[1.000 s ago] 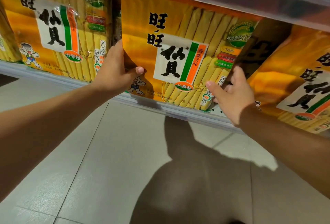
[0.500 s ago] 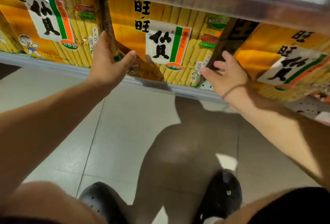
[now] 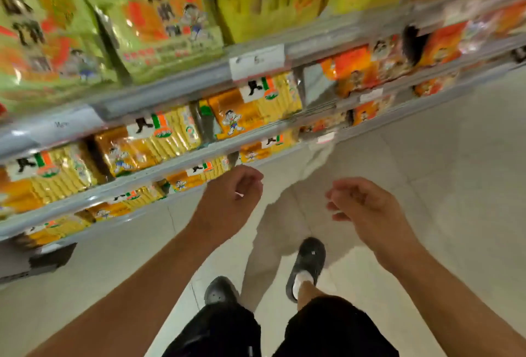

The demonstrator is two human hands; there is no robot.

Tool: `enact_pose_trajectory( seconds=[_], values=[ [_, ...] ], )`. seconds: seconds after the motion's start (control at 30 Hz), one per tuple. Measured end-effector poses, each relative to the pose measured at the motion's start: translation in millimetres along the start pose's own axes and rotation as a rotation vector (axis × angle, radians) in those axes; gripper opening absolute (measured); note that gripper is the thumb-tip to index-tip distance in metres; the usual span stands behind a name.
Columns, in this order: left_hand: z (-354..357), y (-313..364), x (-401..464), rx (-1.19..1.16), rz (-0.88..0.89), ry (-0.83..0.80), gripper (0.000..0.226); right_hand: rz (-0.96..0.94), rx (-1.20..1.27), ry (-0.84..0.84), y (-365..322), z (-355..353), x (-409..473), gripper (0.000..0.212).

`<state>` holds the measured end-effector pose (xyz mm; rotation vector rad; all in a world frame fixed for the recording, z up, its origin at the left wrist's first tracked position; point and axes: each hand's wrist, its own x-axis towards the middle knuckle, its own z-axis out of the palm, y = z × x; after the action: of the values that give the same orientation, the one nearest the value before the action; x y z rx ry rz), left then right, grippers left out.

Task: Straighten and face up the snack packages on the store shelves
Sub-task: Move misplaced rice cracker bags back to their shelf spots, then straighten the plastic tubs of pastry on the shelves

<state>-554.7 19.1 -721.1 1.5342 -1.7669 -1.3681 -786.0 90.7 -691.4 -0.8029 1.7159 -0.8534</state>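
Yellow-orange rice cracker packages stand in rows on several grey shelves that slant across the left and top of the view. Green snack packages fill the top shelf, and orange-red ones sit further right. My left hand hangs in front of the lower shelves over the floor, fingers loosely curled, holding nothing. My right hand is out to the right, also loosely curled and empty. Neither hand touches a package. The picture is blurred by motion.
Pale floor tiles stretch to the right of the shelving. My two feet in dark clogs stand on the floor below my hands. White price labels sit on the shelf rails.
Both hands have let go of the yellow package and pulled back from the shelf. The view has swung up and away, and several shelf levels now show.
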Motion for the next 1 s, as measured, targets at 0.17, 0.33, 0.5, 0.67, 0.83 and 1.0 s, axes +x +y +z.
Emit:
enact_pose_trajectory(
  seconds=[0.17, 0.33, 0.5, 0.67, 0.83, 1.0],
  values=[
    [29, 142, 7, 0.071, 0.24, -0.181, 0.015, -0.139, 0.098, 0.283, -53, -99, -78, 0.025],
    [93, 246, 37, 0.224, 0.44, -0.295, 0.01, -0.365, 0.199, 0.563, -83, -222, -112, 0.031],
    [157, 302, 58, 0.231, 0.443, -0.369, 0.01, -0.551, 0.237, 0.7, -115, -347, -116, 0.026],
    [186, 347, 91, 0.239, 0.482, -0.319, 0.024, -0.568, 0.244, 0.709, -122, -422, -99, 0.023],
    [211, 389, 153, 0.257, 0.476, -0.25, 0.023, -0.472, 0.248, 0.702, -101, -466, -56, 0.025],
    [272, 463, 224, 0.157, 0.546, -0.25, 0.014, -0.385, 0.214, 0.675, -98, -512, -9, 0.029]
  ],
)
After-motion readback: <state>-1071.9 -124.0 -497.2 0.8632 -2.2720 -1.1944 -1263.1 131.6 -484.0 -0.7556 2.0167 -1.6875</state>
